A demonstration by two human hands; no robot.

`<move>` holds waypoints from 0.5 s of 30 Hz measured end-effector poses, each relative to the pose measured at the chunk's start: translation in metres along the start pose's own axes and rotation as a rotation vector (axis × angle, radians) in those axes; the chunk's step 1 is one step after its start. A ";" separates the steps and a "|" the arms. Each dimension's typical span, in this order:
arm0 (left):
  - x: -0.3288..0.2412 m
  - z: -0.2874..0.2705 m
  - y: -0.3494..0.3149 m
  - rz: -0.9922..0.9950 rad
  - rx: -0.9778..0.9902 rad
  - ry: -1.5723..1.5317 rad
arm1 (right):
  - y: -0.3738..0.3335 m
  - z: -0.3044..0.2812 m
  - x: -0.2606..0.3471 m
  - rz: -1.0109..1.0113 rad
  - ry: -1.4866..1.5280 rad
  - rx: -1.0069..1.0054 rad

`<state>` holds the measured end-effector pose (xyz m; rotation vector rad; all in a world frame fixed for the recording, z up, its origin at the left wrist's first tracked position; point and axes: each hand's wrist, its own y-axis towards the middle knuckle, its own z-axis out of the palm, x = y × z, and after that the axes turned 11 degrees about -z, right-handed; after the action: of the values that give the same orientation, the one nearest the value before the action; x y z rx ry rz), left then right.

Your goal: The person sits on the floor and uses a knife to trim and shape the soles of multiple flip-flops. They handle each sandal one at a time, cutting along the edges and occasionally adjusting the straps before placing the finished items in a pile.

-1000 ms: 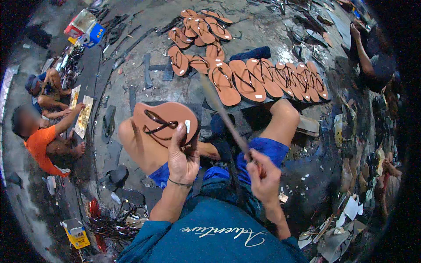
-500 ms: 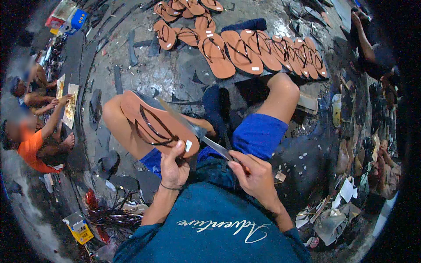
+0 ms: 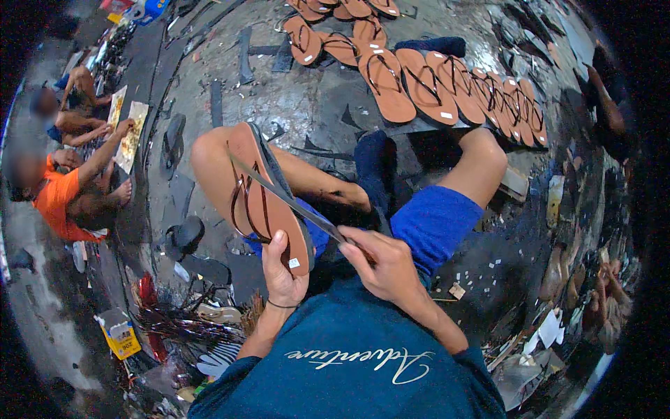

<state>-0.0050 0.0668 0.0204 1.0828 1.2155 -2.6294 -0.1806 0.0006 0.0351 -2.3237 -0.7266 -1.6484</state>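
Note:
My left hand (image 3: 285, 281) grips the heel end of a brown flip-flop (image 3: 283, 222) with dark glossy straps, thumb on top and fingers underneath. A small white sticker marks its heel, and its dark sole edge faces right. In my right hand (image 3: 385, 267) is a long-bladed knife (image 3: 317, 219), its handle mostly covered by my fingers. The blade slants up and left across the flip-flop's right edge, over the toe half. I cannot tell whether the blade touches the sole.
Finished-looking flip-flops (image 3: 384, 87) stand in a row beyond my knees, with several more behind. Dark offcuts (image 3: 246, 56) litter the floor. At left, a person in orange (image 3: 63, 206) sits beside another, handling a flat sheet. A yellow box (image 3: 120, 335) lies lower left.
The flip-flop has turned more upright, tilting its right edge up. The knife has moved up and left along that edge. The whole view has shifted, moving the surroundings rightward.

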 end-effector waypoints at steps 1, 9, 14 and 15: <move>-0.002 -0.001 0.001 -0.015 0.018 -0.021 | -0.012 -0.005 0.001 0.021 0.005 -0.019; -0.013 0.005 -0.003 -0.075 0.041 -0.029 | -0.008 -0.008 -0.005 -0.002 0.008 0.031; -0.015 0.009 -0.003 -0.037 0.015 -0.057 | -0.025 -0.018 0.012 0.081 -0.033 0.079; -0.014 0.008 -0.003 -0.040 0.025 -0.047 | -0.030 -0.019 0.009 0.067 -0.014 0.070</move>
<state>0.0003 0.0600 0.0344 1.0054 1.2109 -2.6900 -0.2090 0.0209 0.0471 -2.2880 -0.6898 -1.5545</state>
